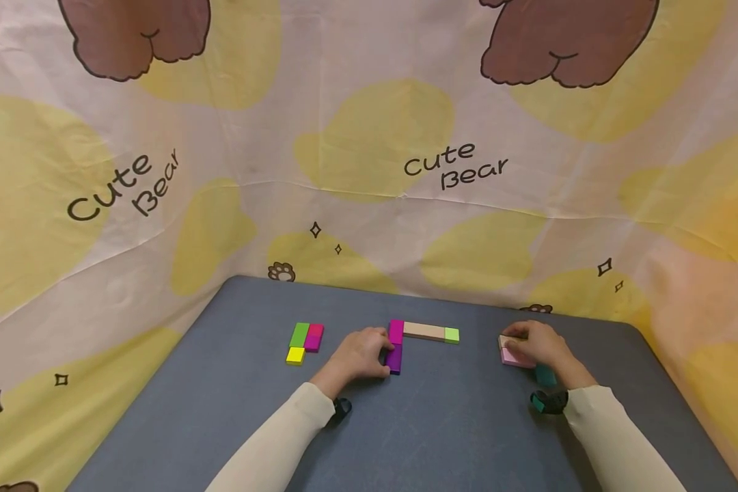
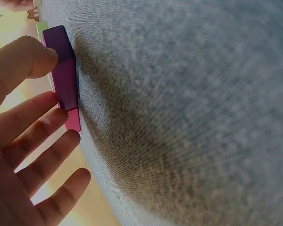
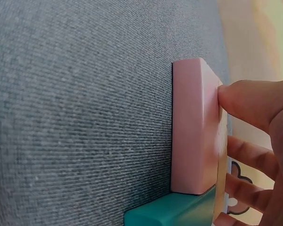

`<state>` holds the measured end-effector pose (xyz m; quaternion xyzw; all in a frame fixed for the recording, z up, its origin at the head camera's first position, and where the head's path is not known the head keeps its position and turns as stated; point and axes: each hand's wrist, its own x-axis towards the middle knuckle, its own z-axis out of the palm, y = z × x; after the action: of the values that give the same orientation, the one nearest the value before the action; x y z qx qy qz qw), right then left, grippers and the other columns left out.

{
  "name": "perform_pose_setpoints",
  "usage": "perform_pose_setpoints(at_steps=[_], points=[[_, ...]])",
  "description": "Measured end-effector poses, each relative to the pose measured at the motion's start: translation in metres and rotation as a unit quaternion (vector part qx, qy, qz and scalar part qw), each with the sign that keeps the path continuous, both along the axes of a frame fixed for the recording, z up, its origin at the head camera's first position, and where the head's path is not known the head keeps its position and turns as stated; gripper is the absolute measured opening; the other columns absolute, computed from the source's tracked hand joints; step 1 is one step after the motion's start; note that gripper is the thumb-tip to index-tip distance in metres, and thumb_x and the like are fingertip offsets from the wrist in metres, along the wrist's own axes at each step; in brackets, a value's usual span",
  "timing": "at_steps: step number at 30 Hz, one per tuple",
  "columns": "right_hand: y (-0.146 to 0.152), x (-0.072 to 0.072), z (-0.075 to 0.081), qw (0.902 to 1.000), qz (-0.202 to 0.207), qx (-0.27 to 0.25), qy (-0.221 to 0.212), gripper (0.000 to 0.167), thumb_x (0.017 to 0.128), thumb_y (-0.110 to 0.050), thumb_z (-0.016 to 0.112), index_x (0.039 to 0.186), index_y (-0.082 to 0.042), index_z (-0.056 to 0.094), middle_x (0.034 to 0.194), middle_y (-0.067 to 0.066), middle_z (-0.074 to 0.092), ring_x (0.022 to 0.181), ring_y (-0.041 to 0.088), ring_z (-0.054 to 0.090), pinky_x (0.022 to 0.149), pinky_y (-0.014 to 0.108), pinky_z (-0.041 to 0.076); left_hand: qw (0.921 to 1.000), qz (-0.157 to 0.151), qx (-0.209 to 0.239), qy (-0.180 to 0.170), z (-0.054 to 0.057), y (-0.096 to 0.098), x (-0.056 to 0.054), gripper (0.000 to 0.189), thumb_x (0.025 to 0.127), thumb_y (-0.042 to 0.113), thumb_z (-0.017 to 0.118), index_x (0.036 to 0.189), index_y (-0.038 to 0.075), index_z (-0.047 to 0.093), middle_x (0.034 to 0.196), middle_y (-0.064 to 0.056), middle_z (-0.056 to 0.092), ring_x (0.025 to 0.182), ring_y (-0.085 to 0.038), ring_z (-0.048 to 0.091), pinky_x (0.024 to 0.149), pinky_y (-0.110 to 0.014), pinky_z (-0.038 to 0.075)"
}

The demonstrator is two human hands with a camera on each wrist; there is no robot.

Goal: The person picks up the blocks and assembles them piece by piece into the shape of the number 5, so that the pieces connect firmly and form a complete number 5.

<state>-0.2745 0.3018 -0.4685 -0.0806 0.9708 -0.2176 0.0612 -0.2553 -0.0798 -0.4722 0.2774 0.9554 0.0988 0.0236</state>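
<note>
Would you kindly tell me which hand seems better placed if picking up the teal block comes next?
Probably the right hand: its thumb is at the pink block, right beside the teal block. The left hand is farther off, at the purple block.

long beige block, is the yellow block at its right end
No, a lime block sits there, with the yellow block left of the left hand.

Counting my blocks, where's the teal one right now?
In the head view, the teal block lies on the right side, just below the right hand, beside the pink block.
</note>
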Motion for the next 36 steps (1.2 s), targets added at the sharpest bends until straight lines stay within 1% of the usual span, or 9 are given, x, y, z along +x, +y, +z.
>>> perform_pose_setpoints(at_steps=[6,10,16,21,24,27,30,33,36], points=[[0.000,-0.001,0.003,1.0000,0.006,-0.005,0.001,0.032,0.090,-0.035,0.064,0.113,-0.013,0.070,0.109,0.011,0.069,0.095,0.031,0.062,0.080,0.059,0.043,1.0000,-0.002,-0.005,0.002,0.000,0.001,-0.002,0.040,0.074,0.038,0.077,0.109,0.018,0.074,0.093,0.006,0.060,0.081,-0.010,0.052,0.070,-0.029,0.048],[0.000,-0.002,0.005,0.9997,0.018,-0.016,0.003,0.034,0.091,-0.033,0.065,0.114,-0.010,0.069,0.109,0.013,0.069,0.097,0.032,0.063,0.081,0.056,0.045,1.0000,-0.001,-0.001,0.000,0.001,0.001,-0.002,0.041,0.074,0.038,0.077,0.109,0.017,0.074,0.095,0.005,0.061,0.084,-0.010,0.053,0.073,-0.029,0.049],[0.001,-0.004,0.007,0.9986,0.038,-0.036,-0.003,0.030,0.090,-0.023,0.066,0.112,-0.004,0.069,0.108,0.017,0.068,0.096,0.034,0.063,0.080,0.050,0.051,1.0000,-0.002,0.001,0.004,0.003,0.001,-0.001,0.040,0.074,0.037,0.078,0.108,0.017,0.074,0.093,0.006,0.060,0.082,-0.010,0.054,0.071,-0.029,0.049],[0.003,-0.006,0.007,0.9980,0.050,-0.031,-0.020,0.030,0.090,-0.020,0.065,0.114,-0.001,0.068,0.108,0.019,0.068,0.094,0.031,0.062,0.080,0.050,0.050,1.0000,-0.001,0.001,0.004,0.001,0.001,-0.001,0.041,0.073,0.038,0.078,0.108,0.017,0.074,0.092,0.006,0.059,0.082,-0.010,0.054,0.072,-0.029,0.049],[0.004,-0.008,0.006,0.9975,0.062,-0.023,-0.025,0.032,0.091,-0.022,0.064,0.115,-0.001,0.067,0.109,0.017,0.068,0.095,0.029,0.062,0.083,0.051,0.050,1.0000,0.000,0.001,0.003,0.001,0.001,-0.001,0.041,0.073,0.038,0.078,0.108,0.018,0.074,0.093,0.006,0.060,0.083,-0.010,0.054,0.072,-0.029,0.049],[0.004,-0.009,0.006,0.9968,0.078,-0.011,-0.017,0.034,0.092,-0.027,0.063,0.116,-0.003,0.068,0.109,0.014,0.069,0.094,0.027,0.063,0.084,0.052,0.050,1.0000,0.001,0.002,0.000,0.001,0.001,-0.001,0.041,0.074,0.038,0.078,0.109,0.017,0.074,0.093,0.006,0.060,0.082,-0.010,0.053,0.072,-0.029,0.049],[0.004,-0.010,0.006,0.9959,0.091,0.004,0.000,0.035,0.093,-0.030,0.062,0.115,-0.005,0.069,0.108,0.012,0.070,0.091,0.025,0.064,0.083,0.053,0.050,1.0000,0.000,0.005,-0.004,0.002,0.001,-0.001,0.041,0.074,0.037,0.078,0.109,0.017,0.074,0.093,0.005,0.060,0.081,-0.010,0.052,0.071,-0.028,0.048],[0.005,-0.010,0.006,0.9951,0.094,0.019,0.022,0.032,0.092,-0.029,0.063,0.114,-0.007,0.070,0.107,0.010,0.071,0.090,0.023,0.064,0.082,0.052,0.050,1.0000,-0.001,0.008,-0.004,0.002,0.000,-0.001,0.040,0.074,0.036,0.078,0.109,0.016,0.074,0.093,0.005,0.060,0.080,-0.010,0.051,0.071,-0.028,0.048],[0.006,-0.011,0.003,0.9929,0.103,0.034,0.049,0.029,0.090,-0.025,0.065,0.113,-0.008,0.071,0.109,0.012,0.069,0.091,0.026,0.064,0.080,0.052,0.050,1.0000,-0.002,0.008,-0.001,0.001,0.000,0.000,0.040,0.074,0.036,0.078,0.108,0.016,0.074,0.093,0.005,0.060,0.080,-0.010,0.052,0.070,-0.029,0.048]])
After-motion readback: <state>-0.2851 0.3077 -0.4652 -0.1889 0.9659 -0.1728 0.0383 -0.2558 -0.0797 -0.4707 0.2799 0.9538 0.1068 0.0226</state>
